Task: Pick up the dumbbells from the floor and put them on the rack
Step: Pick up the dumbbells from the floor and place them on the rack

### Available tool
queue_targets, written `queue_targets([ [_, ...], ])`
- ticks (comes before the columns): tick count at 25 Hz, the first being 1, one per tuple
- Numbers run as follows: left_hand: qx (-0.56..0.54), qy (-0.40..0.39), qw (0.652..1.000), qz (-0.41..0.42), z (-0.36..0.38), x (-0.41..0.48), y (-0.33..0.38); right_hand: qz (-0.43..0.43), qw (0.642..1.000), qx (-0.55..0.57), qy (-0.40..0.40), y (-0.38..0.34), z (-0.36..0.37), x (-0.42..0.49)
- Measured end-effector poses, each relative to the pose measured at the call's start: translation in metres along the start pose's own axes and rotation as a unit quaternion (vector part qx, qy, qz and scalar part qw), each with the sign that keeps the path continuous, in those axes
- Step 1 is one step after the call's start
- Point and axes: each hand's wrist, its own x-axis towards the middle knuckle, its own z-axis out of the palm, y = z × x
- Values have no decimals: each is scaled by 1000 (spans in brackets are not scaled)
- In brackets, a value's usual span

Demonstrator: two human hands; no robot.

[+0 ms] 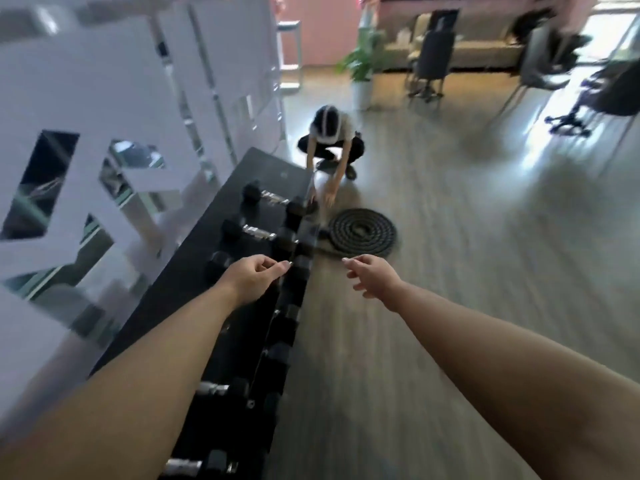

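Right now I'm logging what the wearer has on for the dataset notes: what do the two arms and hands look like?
Both forearms are bare right down to the frame's edge, so no sleeves show. The left hand and right hand wear no gloves, and no watch, bracelet or ring can be made out. The fingers are bare; the picture is motion-blurred, so small details may escape.

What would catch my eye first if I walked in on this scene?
Two bare arms stretch forward from the bottom, the left hand over the black dumbbell rack and the right hand over the wooden floor, both empty with fingers loosely curled. Beyond them a coiled black rope lies on the floor beside the rack's far end, and a crouching person reaches toward it.
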Motion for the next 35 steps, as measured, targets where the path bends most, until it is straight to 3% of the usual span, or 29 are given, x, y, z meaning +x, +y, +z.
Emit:
queue_targets([
  [7, -16, -24, 990, 136, 140, 51, 208, -27, 992, 51, 112, 17, -251, -42],
  [15, 8, -135, 964, 227, 348, 63, 369, 34, 967, 73, 241, 128, -482, -85],
  [26, 41, -310, 912, 267, 543, 109, 499, 137, 903, 123, 389, 257, -634, -132],
  [31, 67, -381, 870, 307, 616, 138, 542, 207, 866, 107, 443, 292, -678, -143],
  [35, 101, -426, 832, 340, 675, 149, 579, 234, 822, 159, 495, 318, -705, -157],
])
